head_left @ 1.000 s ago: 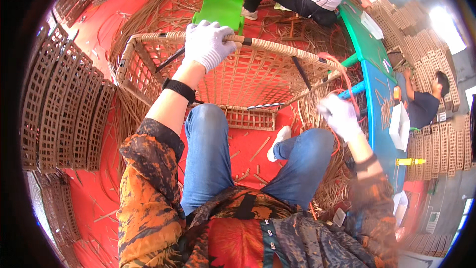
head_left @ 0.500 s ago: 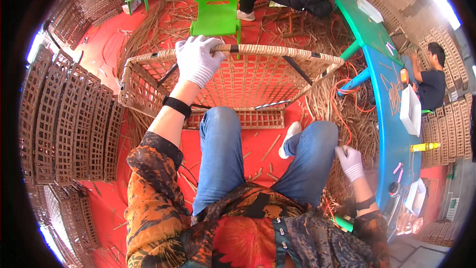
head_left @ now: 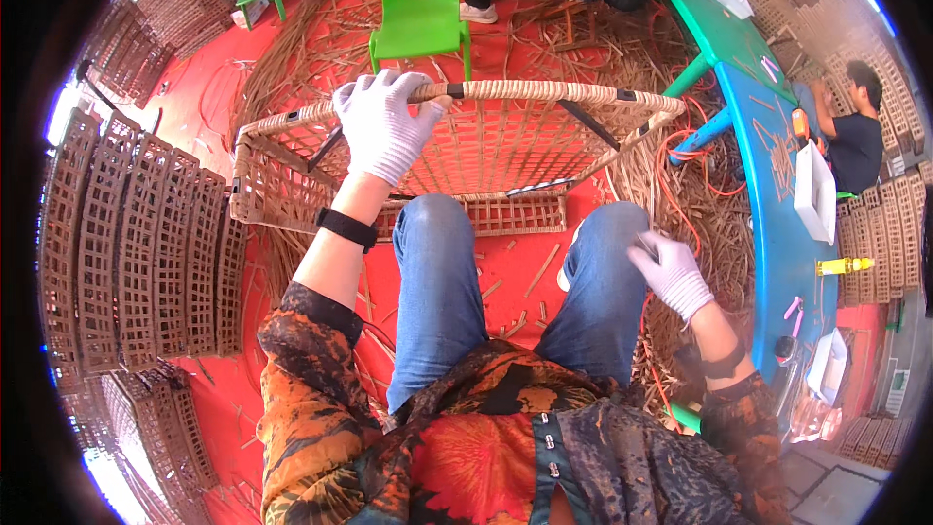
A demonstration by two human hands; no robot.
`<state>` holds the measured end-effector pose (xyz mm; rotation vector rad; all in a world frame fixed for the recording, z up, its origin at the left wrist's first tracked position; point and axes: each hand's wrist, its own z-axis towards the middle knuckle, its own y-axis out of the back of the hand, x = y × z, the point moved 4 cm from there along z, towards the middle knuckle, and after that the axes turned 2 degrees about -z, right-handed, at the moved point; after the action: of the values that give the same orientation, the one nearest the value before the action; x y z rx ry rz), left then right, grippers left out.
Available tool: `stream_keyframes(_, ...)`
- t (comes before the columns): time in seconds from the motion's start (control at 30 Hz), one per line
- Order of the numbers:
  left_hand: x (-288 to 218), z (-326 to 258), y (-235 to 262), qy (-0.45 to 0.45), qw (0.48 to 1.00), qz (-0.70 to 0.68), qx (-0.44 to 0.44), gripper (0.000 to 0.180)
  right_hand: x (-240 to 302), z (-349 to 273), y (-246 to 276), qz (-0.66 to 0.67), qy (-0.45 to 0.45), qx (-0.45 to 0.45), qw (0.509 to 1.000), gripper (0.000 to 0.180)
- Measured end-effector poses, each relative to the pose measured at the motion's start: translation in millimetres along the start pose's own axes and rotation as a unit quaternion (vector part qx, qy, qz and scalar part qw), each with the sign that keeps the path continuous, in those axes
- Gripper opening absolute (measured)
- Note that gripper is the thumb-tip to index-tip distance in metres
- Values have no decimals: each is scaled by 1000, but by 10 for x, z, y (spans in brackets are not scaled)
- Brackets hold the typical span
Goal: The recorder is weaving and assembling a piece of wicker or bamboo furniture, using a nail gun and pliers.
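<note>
A wide woven basket (head_left: 486,151) with an open lattice and a strip-wrapped rim stands tilted in front of my knees. My left hand (head_left: 381,126), in a white knit glove, is closed over the far rim, left of its middle, with the fingers over the top. Dark flat bars cross the basket's corners. My right hand (head_left: 671,274), gloved too, is beside my right knee (head_left: 617,243), away from the basket. Its fingers are bent together; whatever they may hold is too small to make out.
Stacked woven baskets (head_left: 136,243) rise at the left. A blue table (head_left: 777,233) on the right carries white trays (head_left: 814,192) and a yellow bottle (head_left: 844,265). A green chair (head_left: 418,10) stands beyond the basket. Loose strips (head_left: 321,49) litter the red floor. Two people sit nearby.
My right hand has come up and slightly left, close against my right knee. My left hand keeps its hold on the rim. The view has shifted slightly.
</note>
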<state>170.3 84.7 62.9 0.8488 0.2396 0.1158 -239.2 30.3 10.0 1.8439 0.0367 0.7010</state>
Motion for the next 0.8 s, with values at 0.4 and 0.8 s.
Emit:
stream_keyframes(0.4,-157,158,-184,5,998,-55,30,23,-518,-286,-330,84,-71,-16,994,43)
stream_keyframes(0.8,362,115,-107,-32,994,-96,45,28,-304,-321,-175,62,-72,53,994,44)
